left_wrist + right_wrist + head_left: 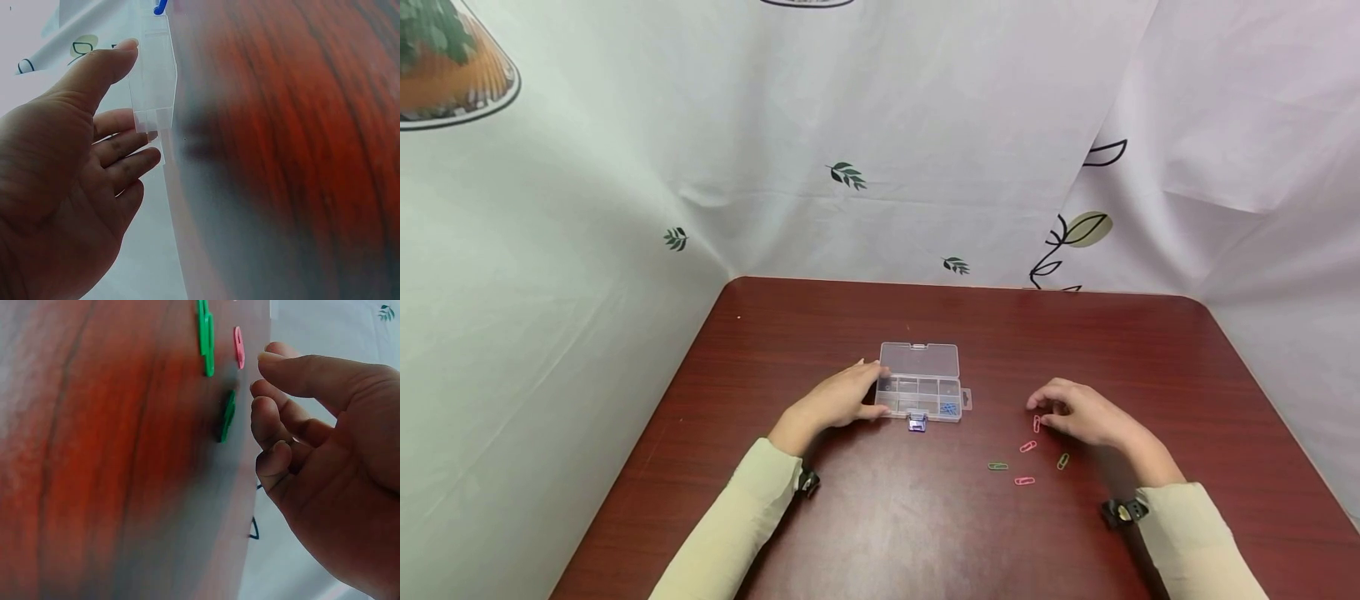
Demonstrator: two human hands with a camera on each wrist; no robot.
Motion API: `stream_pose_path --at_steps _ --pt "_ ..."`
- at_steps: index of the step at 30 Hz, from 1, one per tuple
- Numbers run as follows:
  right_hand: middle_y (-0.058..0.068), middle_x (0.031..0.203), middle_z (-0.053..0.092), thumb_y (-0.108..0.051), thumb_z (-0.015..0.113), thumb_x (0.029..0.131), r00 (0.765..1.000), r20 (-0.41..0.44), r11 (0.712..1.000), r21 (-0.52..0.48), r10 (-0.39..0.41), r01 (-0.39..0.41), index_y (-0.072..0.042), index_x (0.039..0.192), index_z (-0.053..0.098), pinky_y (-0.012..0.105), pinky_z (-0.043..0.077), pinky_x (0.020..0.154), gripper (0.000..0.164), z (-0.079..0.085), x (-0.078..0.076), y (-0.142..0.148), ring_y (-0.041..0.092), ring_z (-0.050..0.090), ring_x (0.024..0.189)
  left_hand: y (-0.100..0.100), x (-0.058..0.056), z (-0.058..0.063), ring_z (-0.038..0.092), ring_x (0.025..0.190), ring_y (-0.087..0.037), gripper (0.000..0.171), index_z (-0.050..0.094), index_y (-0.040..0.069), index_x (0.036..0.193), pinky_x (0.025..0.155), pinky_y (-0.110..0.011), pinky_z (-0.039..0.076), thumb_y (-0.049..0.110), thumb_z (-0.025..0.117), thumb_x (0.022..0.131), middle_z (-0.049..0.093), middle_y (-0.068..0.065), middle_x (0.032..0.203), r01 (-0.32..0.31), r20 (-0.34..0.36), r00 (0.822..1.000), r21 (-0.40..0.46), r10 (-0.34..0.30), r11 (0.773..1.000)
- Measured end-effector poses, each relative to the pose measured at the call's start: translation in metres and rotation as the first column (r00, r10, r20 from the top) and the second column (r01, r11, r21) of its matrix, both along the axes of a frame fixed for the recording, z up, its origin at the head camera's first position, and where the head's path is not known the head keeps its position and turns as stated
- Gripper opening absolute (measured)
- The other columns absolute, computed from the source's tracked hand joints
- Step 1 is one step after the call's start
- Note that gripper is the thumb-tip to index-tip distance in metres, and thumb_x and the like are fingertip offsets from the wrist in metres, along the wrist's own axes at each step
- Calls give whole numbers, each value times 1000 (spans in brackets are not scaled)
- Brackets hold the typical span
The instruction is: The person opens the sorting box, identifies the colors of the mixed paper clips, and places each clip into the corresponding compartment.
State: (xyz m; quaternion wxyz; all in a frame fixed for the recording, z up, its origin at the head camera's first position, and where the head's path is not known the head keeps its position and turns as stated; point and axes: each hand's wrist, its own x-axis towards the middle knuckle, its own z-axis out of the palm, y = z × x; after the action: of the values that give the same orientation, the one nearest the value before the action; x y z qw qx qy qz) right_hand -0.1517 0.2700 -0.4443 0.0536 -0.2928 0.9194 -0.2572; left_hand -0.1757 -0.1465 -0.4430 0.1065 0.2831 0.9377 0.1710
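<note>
A clear plastic compartment box [918, 385] lies on the table with its lid [919, 360] raised back and a blue latch [917, 423] at the front. My left hand [838, 396] holds its left end, thumb by the front corner and fingers toward the back. Small blue pieces [949, 408] lie in the front right compartment. To the right, my right hand [1082, 412] hovers with bent fingers, thumb and forefinger parted around a pink paper clip [1037, 424]. In the right wrist view, a green paper clip [228, 417] lies near those fingertips.
Nearer me lie two more pink paper clips, one [1027, 447] close to the right hand and one [1025, 481] lower. A green clip [997, 467] sits left of them. The dark red table [850, 533] is backed by a white patterned curtain [887, 217].
</note>
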Motion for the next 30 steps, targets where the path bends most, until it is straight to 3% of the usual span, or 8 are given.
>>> stream_pose_path --at_steps 12,25,30 --pt "-8 98 61 1 78 84 998 -33 998 -35 56 -58 -22 98 74 24 46 66 27 -11 -3 4 3 50 77 -1 -1 -3 43 144 -33 58 52 5 139 127 -42 25 36 73 94 59 -9 138 22 -20 1000 6 -22 1000" --pt "-13 91 58 -5 81 83 996 -72 999 -24 47 -48 -24 87 71 25 49 71 22 -16 -4 0 4 53 83 -1 -1 -2 41 145 -33 59 52 7 140 126 -42 27 38 73 94 58 -8 140 4 -7 1000 0 -4 1000" --pt "-12 89 57 -8 80 85 998 -52 999 -14 45 -46 -20 85 69 27 49 71 16 -15 -4 -1 6 53 82 -2 -1 -4 41 145 -32 59 52 7 139 126 -41 27 38 73 94 58 -8 140 10 -7 1000 0 -10 1000"
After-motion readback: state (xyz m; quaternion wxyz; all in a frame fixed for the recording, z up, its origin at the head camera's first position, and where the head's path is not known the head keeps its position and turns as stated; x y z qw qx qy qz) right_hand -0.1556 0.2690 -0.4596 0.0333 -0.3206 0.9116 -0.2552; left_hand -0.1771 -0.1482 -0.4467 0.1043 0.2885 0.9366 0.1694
